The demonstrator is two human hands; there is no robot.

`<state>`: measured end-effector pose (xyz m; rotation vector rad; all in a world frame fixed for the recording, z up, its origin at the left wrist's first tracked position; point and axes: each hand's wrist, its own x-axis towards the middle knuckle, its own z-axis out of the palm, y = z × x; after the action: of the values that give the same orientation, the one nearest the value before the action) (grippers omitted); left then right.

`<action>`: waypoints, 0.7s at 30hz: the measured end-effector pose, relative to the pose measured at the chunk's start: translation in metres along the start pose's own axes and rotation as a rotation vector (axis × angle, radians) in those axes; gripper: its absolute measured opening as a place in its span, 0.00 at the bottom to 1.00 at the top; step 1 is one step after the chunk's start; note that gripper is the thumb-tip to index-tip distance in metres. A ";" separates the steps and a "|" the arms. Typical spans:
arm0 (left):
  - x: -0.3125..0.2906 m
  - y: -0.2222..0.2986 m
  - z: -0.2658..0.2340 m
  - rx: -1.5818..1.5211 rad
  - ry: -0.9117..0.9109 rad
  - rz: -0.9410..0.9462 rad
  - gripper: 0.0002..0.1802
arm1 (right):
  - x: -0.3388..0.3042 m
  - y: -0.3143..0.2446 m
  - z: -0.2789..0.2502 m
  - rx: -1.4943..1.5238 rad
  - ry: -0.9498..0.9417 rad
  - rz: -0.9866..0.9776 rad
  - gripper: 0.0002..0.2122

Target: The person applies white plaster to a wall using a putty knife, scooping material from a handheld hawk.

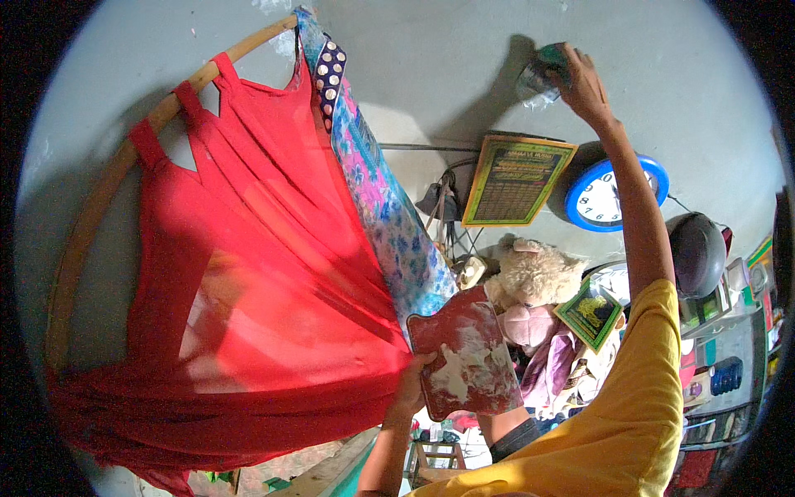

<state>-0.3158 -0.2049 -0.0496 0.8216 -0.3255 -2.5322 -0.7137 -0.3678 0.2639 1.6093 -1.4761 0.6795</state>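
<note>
My left hand (411, 383) grips the edge of a reddish-brown flat board (484, 344) smeared with white putty, held low in front of me. High on the grey wall (397, 74), my raised right hand (584, 87) is closed on a small scraper (542, 73) with a dark green top. Its lower part is pale and blurred, and it appears to be against the wall. White smears show just below it. My right fingers partly hide the scraper.
A red cloth (273, 248) and a blue floral cloth (377, 190) hang from a curved wooden pole (83, 232) at left. Below my right hand are a framed yellow-green plaque (520, 180) and a blue-rimmed clock (592, 199). Plush toys (538, 277) and a dark helmet (696, 253) lie lower.
</note>
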 end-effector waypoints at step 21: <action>-0.005 -0.006 -0.004 -0.029 -0.017 -0.002 0.17 | -0.039 0.001 -0.004 0.258 0.115 0.344 0.19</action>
<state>-0.3119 -0.1976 -0.0531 0.7905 -0.2929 -2.5407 -0.7205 -0.3442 0.2337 1.4851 -1.6476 1.1785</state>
